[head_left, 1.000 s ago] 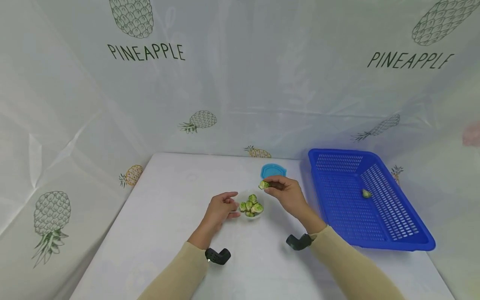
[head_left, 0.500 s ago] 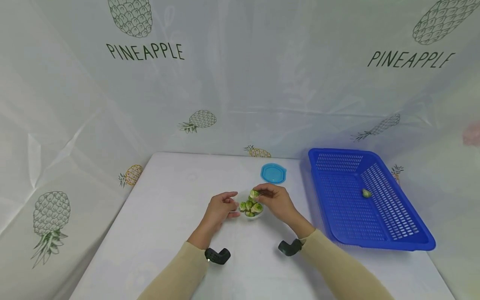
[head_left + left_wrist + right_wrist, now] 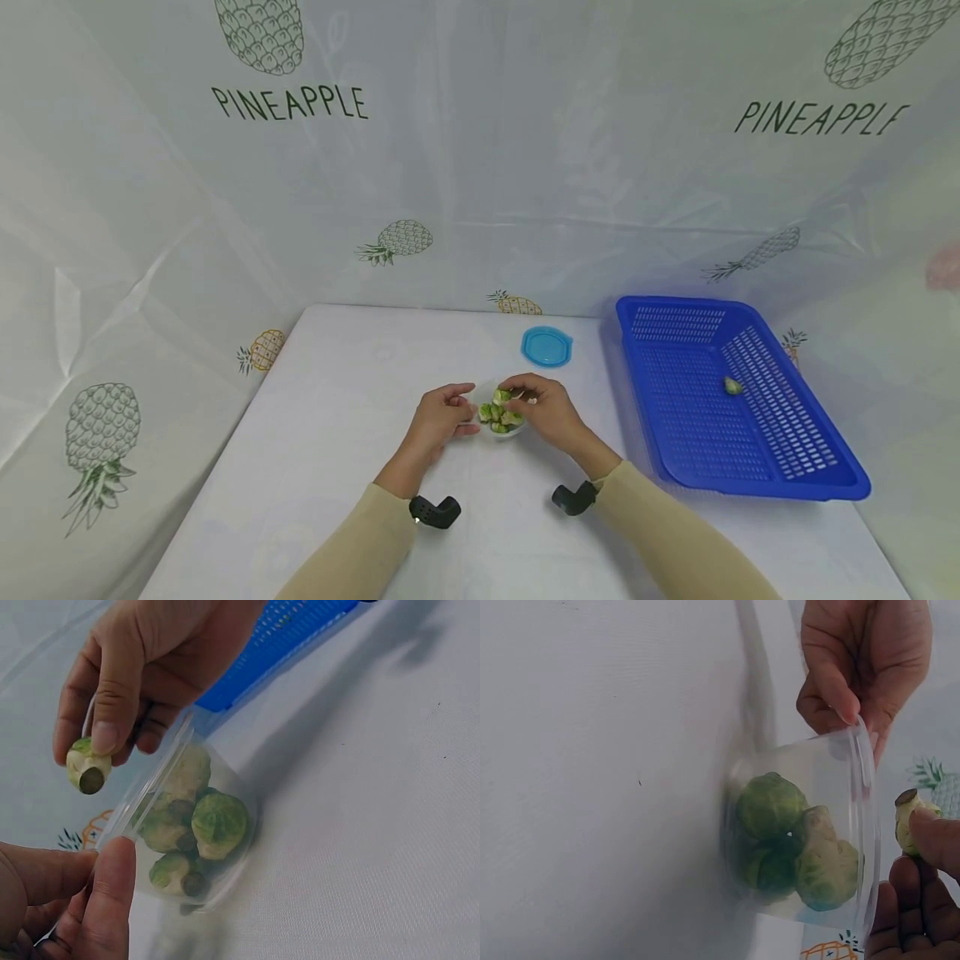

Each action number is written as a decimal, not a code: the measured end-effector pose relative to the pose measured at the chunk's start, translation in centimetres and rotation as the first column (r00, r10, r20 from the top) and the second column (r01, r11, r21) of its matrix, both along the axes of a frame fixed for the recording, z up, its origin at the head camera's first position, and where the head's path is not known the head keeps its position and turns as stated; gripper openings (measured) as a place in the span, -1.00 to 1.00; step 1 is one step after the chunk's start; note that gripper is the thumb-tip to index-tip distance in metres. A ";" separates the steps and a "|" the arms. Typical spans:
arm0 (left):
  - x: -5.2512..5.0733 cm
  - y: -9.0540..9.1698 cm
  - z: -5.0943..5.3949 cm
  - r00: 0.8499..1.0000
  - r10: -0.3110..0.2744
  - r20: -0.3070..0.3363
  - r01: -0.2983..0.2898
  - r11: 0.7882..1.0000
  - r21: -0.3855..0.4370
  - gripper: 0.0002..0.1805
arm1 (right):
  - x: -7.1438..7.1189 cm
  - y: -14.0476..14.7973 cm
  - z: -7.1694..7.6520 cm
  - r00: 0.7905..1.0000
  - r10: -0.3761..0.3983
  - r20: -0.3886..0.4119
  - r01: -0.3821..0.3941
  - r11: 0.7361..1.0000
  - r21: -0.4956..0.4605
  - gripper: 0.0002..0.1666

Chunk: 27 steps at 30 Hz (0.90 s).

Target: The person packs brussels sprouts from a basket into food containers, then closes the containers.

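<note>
A clear plastic container (image 3: 795, 757) stands on the table with several Brussels sprouts (image 3: 219, 825) inside. My left hand (image 3: 438, 422) pinches its rim from the left; in the right wrist view the thumb lies over the edge. Between the thumb and fingers of my right hand (image 3: 550, 410) is one Brussels sprout (image 3: 88, 766), its brown cut stem bare. That sprout is just above the container's opening, apart from those inside. Part of the container's right side is hidden by the right hand in the head view.
A blue lid (image 3: 547, 347) lies on the table behind the container. To the right stands a blue perforated basket (image 3: 652, 400) holding a single Brussels sprout (image 3: 732, 386). A pineapple-printed sheet (image 3: 480, 167) rises behind the white table (image 3: 330, 367).
My right hand has moved left and down with its sprout, from beside the blue lid to over the container. My left hand has stayed at the rim.
</note>
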<state>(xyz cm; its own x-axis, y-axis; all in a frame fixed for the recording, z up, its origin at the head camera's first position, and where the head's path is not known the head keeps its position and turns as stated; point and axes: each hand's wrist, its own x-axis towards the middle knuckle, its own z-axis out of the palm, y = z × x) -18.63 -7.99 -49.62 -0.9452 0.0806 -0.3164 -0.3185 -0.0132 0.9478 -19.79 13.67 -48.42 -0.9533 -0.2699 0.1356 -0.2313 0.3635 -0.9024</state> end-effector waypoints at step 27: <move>0.0 0.0 0.0 1.000 -0.006 -0.011 0.006 1.000 -0.003 -0.48 | 0.3 -0.8 -0.4 0.995 0.093 -0.022 -0.089 0.985 0.151 -0.68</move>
<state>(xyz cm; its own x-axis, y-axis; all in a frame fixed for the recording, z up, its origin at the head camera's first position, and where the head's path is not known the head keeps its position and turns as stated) -18.60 -7.96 -49.65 -0.9482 0.0851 -0.3059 -0.3077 -0.0087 0.9514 -19.47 12.85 -48.85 -0.9201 -0.3747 0.1143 -0.2949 0.4702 -0.8318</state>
